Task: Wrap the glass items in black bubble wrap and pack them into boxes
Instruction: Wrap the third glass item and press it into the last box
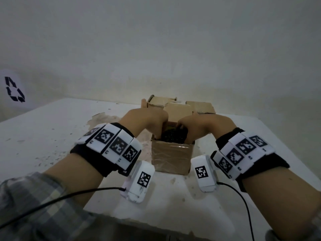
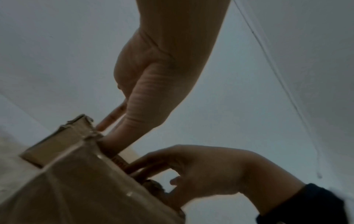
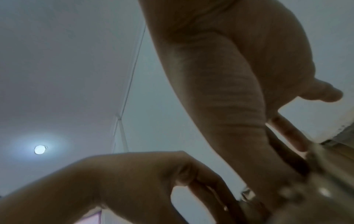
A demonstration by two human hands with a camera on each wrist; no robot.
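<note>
A black bubble-wrapped bundle (image 1: 173, 136) sits inside the open cardboard box (image 1: 172, 157) on the white table (image 1: 52, 136). The left hand (image 1: 147, 120) and right hand (image 1: 203, 126) both reach into the box, fingers seemingly curled onto the bundle, though the box hides the fingertips. More cardboard boxes (image 1: 163, 101) stand just behind.

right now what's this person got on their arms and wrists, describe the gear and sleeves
Both hands are bare: left hand, right hand. Each wrist carries a black strap with a row of white blocks printed with black square markers: left band, right band. A white camera pod with its own marker hangs under each wrist, each trailing a black cable. The left forearm shows a grey plaid sleeve.
</note>
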